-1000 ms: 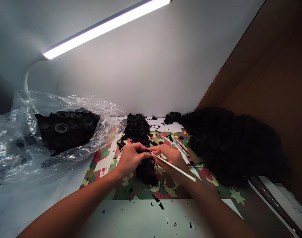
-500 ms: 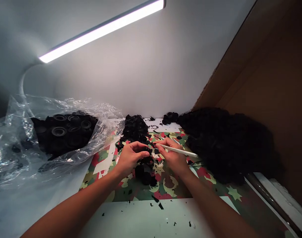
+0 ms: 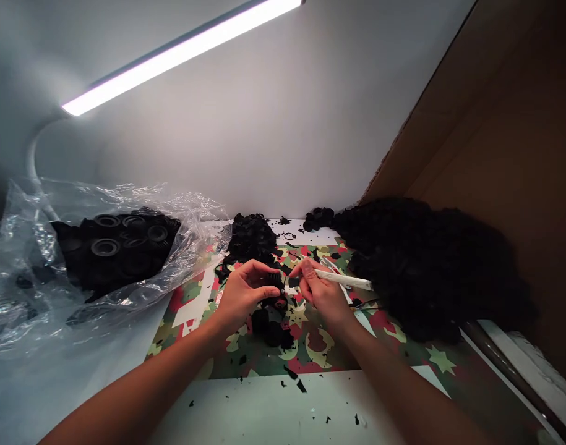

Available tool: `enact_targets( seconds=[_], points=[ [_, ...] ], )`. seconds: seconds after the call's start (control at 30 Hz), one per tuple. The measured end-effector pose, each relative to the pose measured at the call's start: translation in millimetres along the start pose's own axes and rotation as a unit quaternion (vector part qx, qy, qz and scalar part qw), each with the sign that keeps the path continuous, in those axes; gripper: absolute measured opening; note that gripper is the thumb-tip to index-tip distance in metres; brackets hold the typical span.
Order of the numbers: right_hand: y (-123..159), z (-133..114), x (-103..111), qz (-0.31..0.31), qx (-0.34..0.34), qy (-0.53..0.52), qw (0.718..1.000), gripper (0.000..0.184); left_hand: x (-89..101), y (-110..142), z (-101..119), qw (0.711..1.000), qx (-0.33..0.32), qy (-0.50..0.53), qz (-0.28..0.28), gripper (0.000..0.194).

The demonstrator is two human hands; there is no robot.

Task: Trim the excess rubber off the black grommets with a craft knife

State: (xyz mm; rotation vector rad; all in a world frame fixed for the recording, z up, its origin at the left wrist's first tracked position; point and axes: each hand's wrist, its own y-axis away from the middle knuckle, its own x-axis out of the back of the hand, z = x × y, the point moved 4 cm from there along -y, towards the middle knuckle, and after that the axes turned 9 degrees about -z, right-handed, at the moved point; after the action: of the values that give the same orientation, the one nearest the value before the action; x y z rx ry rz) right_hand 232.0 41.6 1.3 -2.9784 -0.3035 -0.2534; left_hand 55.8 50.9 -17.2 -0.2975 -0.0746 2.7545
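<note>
My left hand (image 3: 245,290) is closed with thumb and fingertips around a small black ribbed rubber piece (image 3: 274,280). Just to its right, my right hand (image 3: 325,298) grips a white pen-like tool (image 3: 347,281), whose handle sticks out to the right. The tool's tip is hidden behind my fingers, and my right index finger points toward the ribbed piece without clearly touching it. Below my left hand, several dark rubber pieces (image 3: 271,329) lie on a camouflage-patterned sheet (image 3: 245,364). A heap of black scraps (image 3: 252,235) rises behind that hand.
On the left, a clear plastic bag (image 3: 194,216) holds several black ringed rubber parts (image 3: 105,247). A large black pile (image 3: 431,272) lies at right against a cardboard panel (image 3: 505,142). A lit lamp (image 3: 185,55) hangs above. Small trimmings (image 3: 301,385) dot the white surface in front.
My right hand has curled more tightly around the white tool, so less of its front end shows. The ribbed piece in my left hand is now more visible. The view has shifted slightly.
</note>
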Motion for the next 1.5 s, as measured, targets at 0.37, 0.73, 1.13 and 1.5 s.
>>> enact_targets(
  seconds=[0.37, 0.73, 1.13, 1.5],
  points=[
    [6, -9, -12, -0.065, -0.062, -0.023, 0.996, 0.043, -4.5, 3, 4, 0.999, -0.024, -0.033, -0.008, 0.033],
    [9, -12, -16, -0.057, -0.060, -0.108, 0.991, 0.037, -9.6, 2, -2, 0.987, 0.009, 0.163, -0.005, 0.038],
    [7, -6, -16, -0.061, -0.051, -0.106, 0.991, 0.039, -9.0, 3, -2, 0.990, 0.008, 0.141, -0.006, 0.040],
    [11, -9, -20, -0.036, 0.258, 0.304, 0.917, 0.020, 2.1, 1, -4, 0.999, -0.006, -0.050, -0.001, 0.036]
  ],
)
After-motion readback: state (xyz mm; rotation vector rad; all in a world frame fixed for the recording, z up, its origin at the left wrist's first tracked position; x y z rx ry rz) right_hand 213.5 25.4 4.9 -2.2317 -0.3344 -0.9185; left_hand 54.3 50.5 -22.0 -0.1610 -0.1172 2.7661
